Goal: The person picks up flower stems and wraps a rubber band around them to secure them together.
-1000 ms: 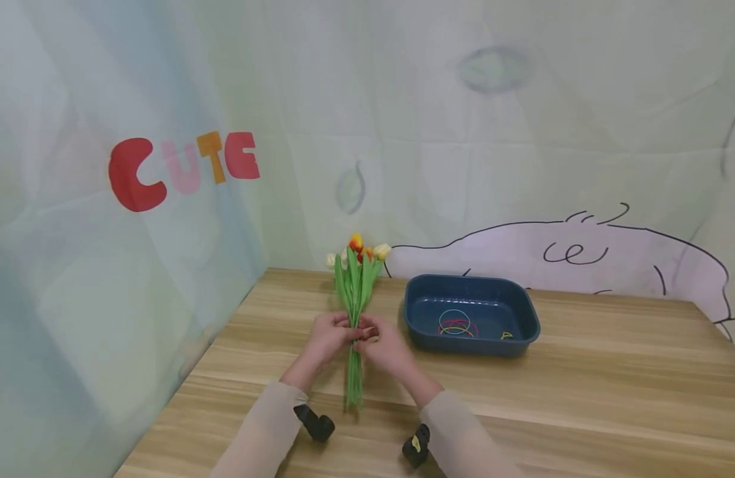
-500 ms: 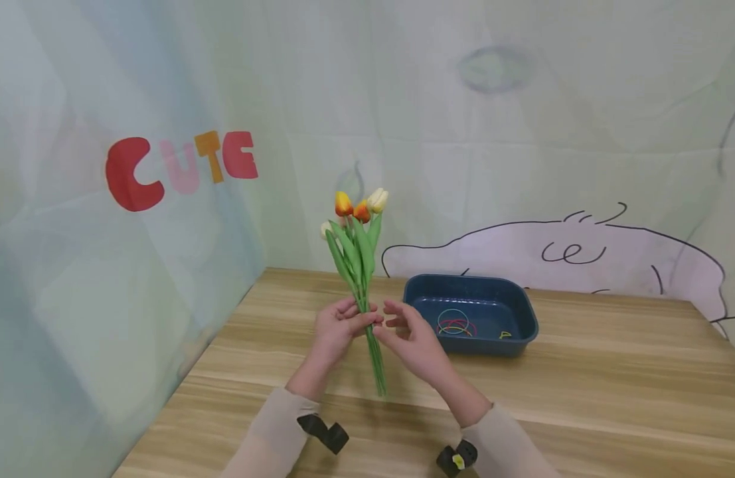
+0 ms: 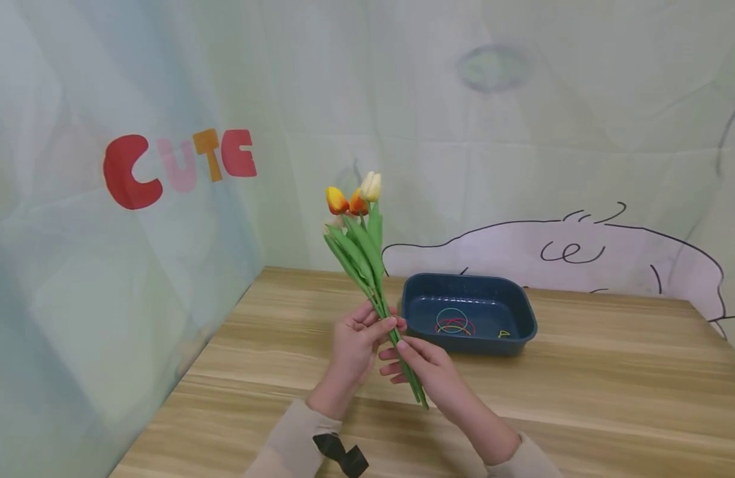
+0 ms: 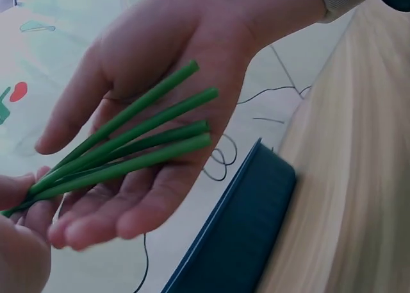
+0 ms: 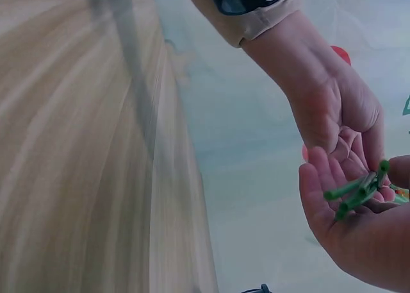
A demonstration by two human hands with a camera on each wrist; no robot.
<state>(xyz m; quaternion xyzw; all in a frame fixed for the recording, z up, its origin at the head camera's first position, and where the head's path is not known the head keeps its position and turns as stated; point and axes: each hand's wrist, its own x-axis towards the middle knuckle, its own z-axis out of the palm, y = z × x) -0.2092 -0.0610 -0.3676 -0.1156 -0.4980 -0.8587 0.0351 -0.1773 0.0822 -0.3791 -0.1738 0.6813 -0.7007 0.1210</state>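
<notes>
A bunch of tulips [image 3: 367, 255], orange-yellow and cream with green leaves, leans to the left above the table in the head view. My left hand [image 3: 354, 345] pinches its stems between thumb and fingers at mid-length. Lower down, my right hand [image 3: 434, 373] is around the stem ends, its thumb in front and its fingers stretched out behind. In the left wrist view several cut stem ends [image 4: 170, 126] fan out across the right palm [image 4: 192, 43], whose fingers are loosely extended. The right wrist view shows the stem tips [image 5: 359, 193] pointing toward the camera over the right fingers.
A dark blue plastic basin [image 3: 469, 343] stands behind and to the right of the hands. Inside it lie several thin coloured rubber bands [image 3: 452, 309] and a small twisted yellow band [image 3: 503, 334]. A printed cloth backdrop [image 3: 415, 133] rises behind the wooden table [image 3: 582, 378].
The tulips have been raised off the table and tilted, flower heads up and left. My left hand keeps its grip. My right hand moved away from the stems, then came back lower on them.
</notes>
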